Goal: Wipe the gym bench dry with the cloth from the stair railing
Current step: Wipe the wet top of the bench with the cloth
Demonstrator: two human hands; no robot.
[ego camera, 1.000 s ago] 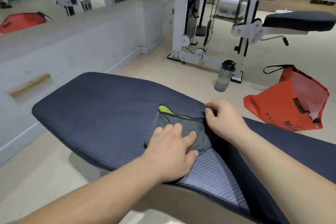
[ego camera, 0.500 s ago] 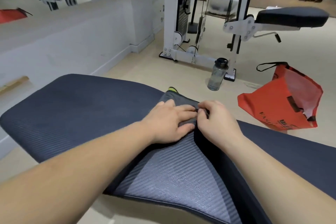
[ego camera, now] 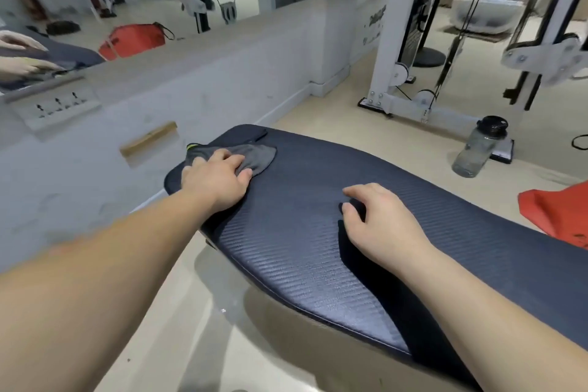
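Note:
The dark blue ribbed gym bench (ego camera: 318, 200) runs from the far left to the near right. A grey cloth (ego camera: 254, 156) with a yellow-green edge lies near the bench's far left end. My left hand (ego camera: 216, 180) presses down on the cloth, fingers curled over its near part. My right hand (ego camera: 378, 219) rests on the middle of the bench pad with fingers bent, fingertips on the surface, holding nothing.
A low white wall (ego camera: 197, 79) with a mirror stands to the left of the bench. A clear water bottle (ego camera: 480, 146) stands on the floor by a white cable machine (ego camera: 410, 41). A red bag (ego camera: 553, 213) lies on the floor at the right.
My left hand has slid the cloth from the middle of the bench out to its far left end. My right hand let go of the cloth and stays on the pad.

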